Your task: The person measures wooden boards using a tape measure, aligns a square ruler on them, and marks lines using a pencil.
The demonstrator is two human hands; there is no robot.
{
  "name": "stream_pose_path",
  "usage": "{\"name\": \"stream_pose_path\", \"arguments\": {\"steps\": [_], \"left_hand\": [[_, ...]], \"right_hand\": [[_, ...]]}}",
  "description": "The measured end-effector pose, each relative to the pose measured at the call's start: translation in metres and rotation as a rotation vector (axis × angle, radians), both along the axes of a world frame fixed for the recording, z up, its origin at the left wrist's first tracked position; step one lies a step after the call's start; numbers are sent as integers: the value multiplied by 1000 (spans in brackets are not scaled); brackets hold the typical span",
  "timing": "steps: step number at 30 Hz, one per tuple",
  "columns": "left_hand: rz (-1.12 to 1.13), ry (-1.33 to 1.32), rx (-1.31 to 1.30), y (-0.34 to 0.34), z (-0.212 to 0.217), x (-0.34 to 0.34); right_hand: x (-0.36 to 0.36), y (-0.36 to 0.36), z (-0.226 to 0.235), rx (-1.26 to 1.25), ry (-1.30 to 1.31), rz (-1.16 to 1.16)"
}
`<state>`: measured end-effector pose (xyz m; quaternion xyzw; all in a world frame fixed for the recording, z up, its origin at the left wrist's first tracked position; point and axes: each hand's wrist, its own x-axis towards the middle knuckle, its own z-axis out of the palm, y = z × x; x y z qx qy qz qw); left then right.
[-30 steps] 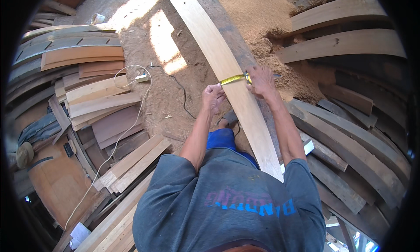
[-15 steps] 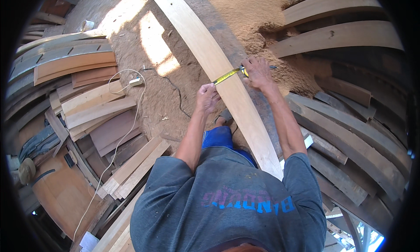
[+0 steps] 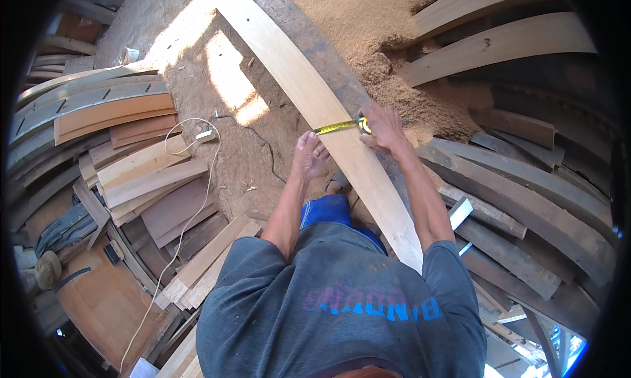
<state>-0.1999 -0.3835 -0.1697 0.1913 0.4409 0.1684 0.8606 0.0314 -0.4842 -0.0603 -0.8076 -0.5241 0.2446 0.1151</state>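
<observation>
A long pale wooden board (image 3: pixel 296 82) runs from the far left down past my right side. Across its width lies the yellow blade of a tape measure (image 3: pixel 335 127). At the board's left edge, my left hand (image 3: pixel 309 153) pinches the blade's end between thumb and finger. Beyond the right edge, my right hand (image 3: pixel 386 130) is closed round the tape measure's case, which shows yellow and black between the fingers. The palm side of my left hand partly shows; the back of my right hand hides most of the case.
Stacked planks (image 3: pixel 154 171) and a thin white cable (image 3: pixel 211 161) lie on the left. A dark cord (image 3: pixel 263 141) crosses the dusty floor. Sawdust (image 3: pixel 368 30) is heaped at the far right, beside long boards (image 3: pixel 506 49). More timber (image 3: pixel 519 200) lies on the right.
The tape blade now lies closer to level across the picture, still spanning the board. Both hands keep their hold. The whole view has shifted slightly.
</observation>
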Motion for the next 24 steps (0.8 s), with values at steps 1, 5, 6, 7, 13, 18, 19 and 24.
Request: {"name": "stream_pose_path", "arguments": {"steps": [1,5,6,7,13,18,19,24], "left_hand": [[11,-45,-25,-3,3,3],[-37,-9,-61,-23,5,0],[-65,28,-64,-30,3,1],[-115,66,-15,-40,5,5],[-251,37,136,-59,-9,31],[-567,377,307,-38,12,42],[-507,312,396,-32,0,35],[-675,316,484,-38,76,77]], "right_hand": [[-2,-7,2,7,-3,-10],[-22,-49,6,80,279,-128],[-26,-68,4,35,291,-193],[-31,-91,1,-11,305,-259],[-61,-279,-15,-162,251,-644],[-107,-375,23,-425,294,-850],[-108,-369,39,-455,355,-900],[-118,-372,43,-487,304,-1154]]}}
